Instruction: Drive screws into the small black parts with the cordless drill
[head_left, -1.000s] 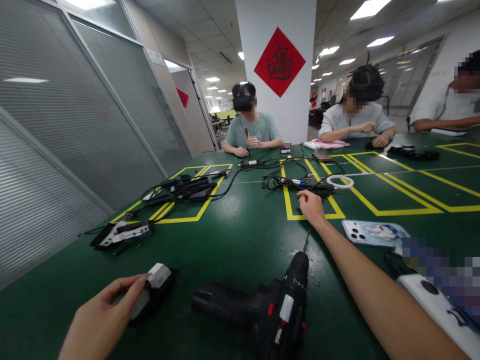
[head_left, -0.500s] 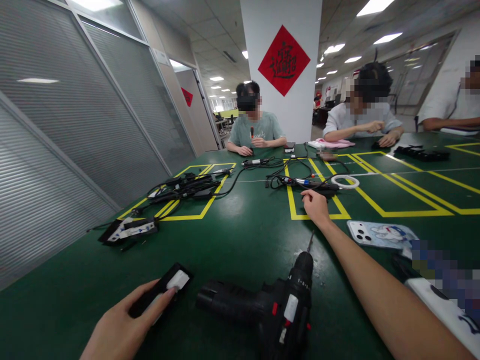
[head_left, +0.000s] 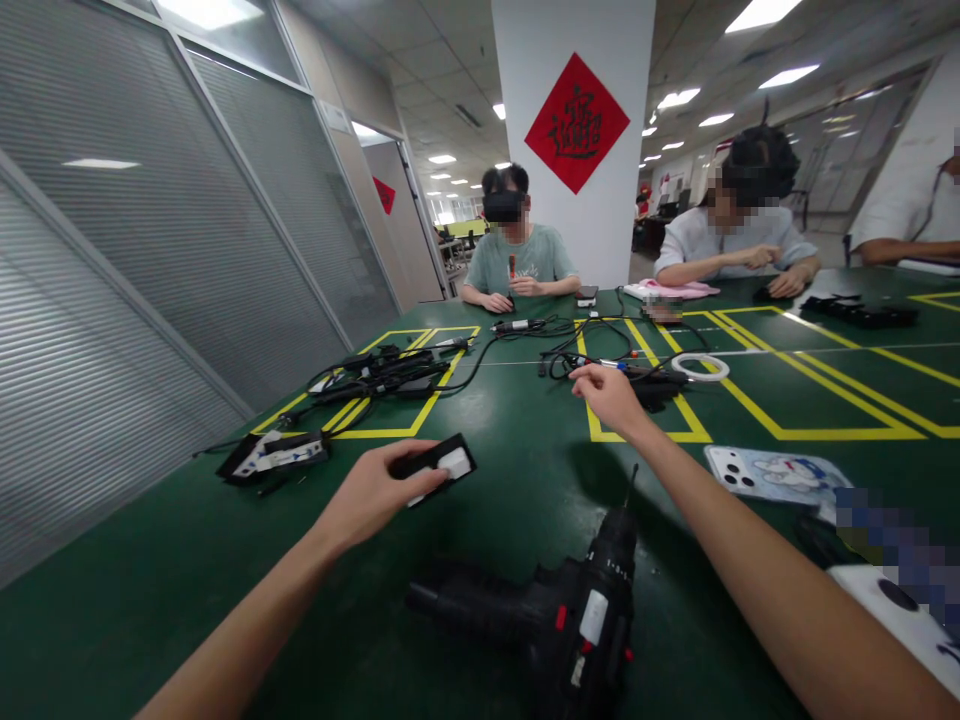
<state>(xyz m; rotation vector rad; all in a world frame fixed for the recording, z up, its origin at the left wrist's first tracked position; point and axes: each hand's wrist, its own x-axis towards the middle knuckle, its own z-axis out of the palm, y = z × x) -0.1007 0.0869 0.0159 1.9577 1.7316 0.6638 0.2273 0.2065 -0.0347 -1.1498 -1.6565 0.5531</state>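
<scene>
Black rectangular case point(head_left: 424, 462), a white block point(head_left: 454, 462) showing at its far end, is above the green tabletop point(head_left: 352, 620), beyond the cordless drill point(head_left: 544, 600)'s grip and left of its bit. The left hand point(head_left: 375, 490) is the nearer, pinching it between thumb and fingers; its long axis runs rightward and slightly away from them. From the right hand point(head_left: 606, 397), beyond the drill's bit, the case lies leftward and closer in. The right fingers are curled, beside a cable heap point(head_left: 660, 383); whether they grip anything, I cannot tell.
</scene>
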